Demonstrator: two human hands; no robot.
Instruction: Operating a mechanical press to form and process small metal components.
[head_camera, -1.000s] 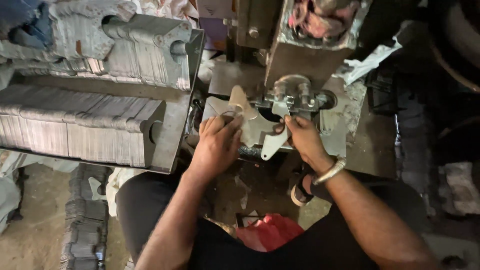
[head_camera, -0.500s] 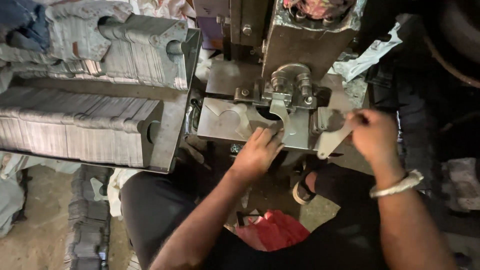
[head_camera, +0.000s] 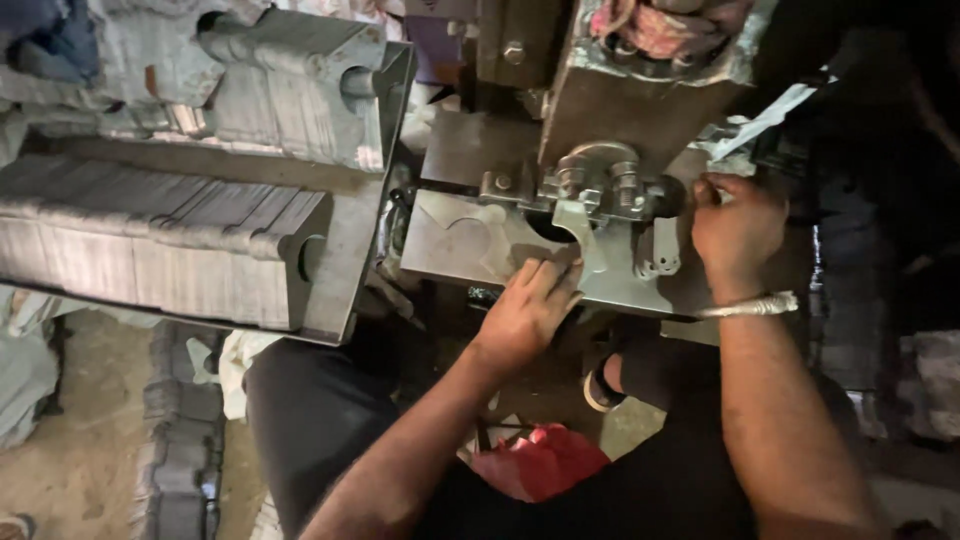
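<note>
Right hand (head_camera: 738, 232) has swung from the press's right side in to the edge of the die (head_camera: 600, 190) — fingers curled, can't tell if they hold anything. Left hand (head_camera: 528, 310) has slid onto the flat metal blank (head_camera: 470, 245) on the press bed, fingers together pressing it flat — blank looks seated under the die.
</note>
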